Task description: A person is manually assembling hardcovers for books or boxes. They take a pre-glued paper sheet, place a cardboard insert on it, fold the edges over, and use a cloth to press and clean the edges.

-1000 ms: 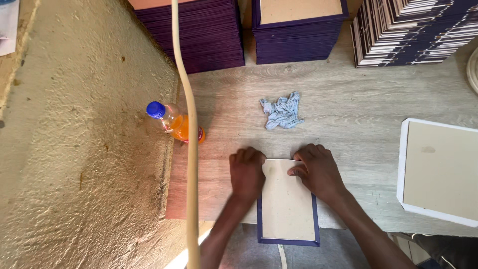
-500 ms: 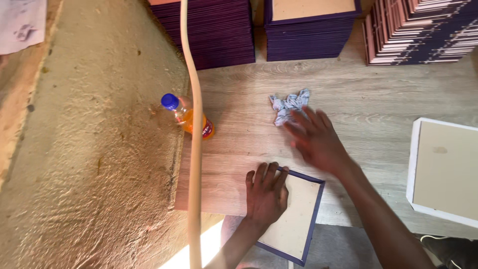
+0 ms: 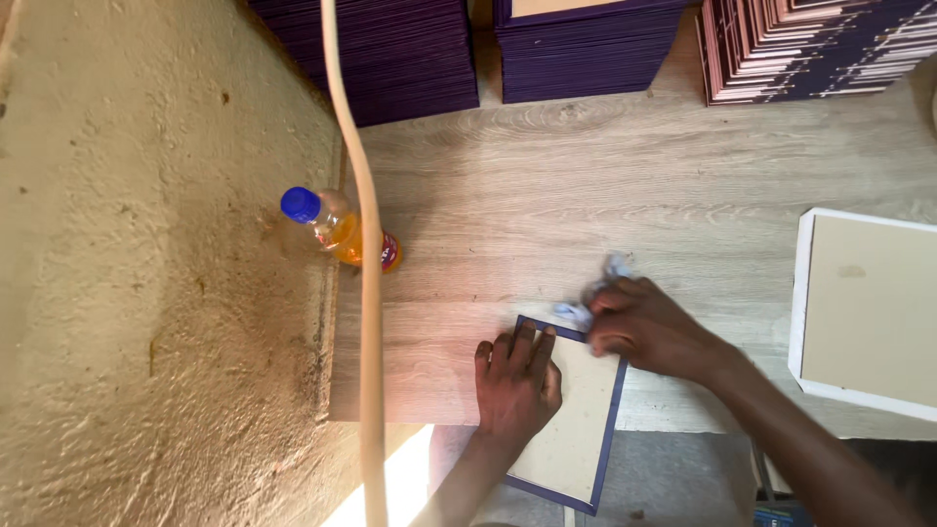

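Observation:
A beige board with a dark purple border [image 3: 584, 420] lies tilted at the near edge of the wooden table [image 3: 605, 195]. My left hand [image 3: 515, 383] presses flat on the board's left part, fingers spread. My right hand [image 3: 652, 327] is closed around a crumpled pale blue cloth [image 3: 586, 304] at the board's upper corner. Most of the cloth is hidden inside the fist.
Stacks of purple-edged boards [image 3: 586, 49] line the table's far edge. An orange drink bottle with a blue cap [image 3: 340, 230] lies at the table's left edge by a rough wall [image 3: 146, 293]. A pale cord [image 3: 363, 273] hangs down. A white-framed beige panel [image 3: 869, 307] sits right.
My right hand reached up to the cloth, took it, and brought it down to the board's top corner. The board has turned slightly. My left hand stayed pressing on it.

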